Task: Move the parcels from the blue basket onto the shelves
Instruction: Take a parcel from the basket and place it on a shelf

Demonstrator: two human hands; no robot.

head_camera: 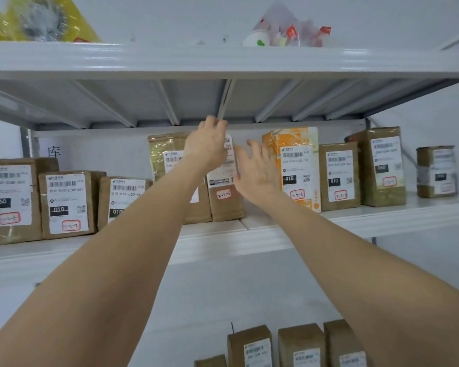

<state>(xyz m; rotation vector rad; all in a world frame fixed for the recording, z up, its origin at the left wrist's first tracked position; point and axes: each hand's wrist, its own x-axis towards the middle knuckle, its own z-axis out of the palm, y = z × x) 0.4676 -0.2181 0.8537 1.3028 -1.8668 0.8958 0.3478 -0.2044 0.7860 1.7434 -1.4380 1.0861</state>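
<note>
The brown-paper parcel (pixel 227 205) (white shipping label, red-bordered sticker) stands upright on the middle shelf (pixel 355 221). The left hand (pixel 207 145) grips its top edge; the right hand (pixel 257 172), fingers spread, rests against its right side.

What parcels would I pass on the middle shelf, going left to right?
Big 060 box → 010 box → half-hidden box → gold parcel → held parcel → orange parcel → small 010 box → tall 060 box → end box.
</note>
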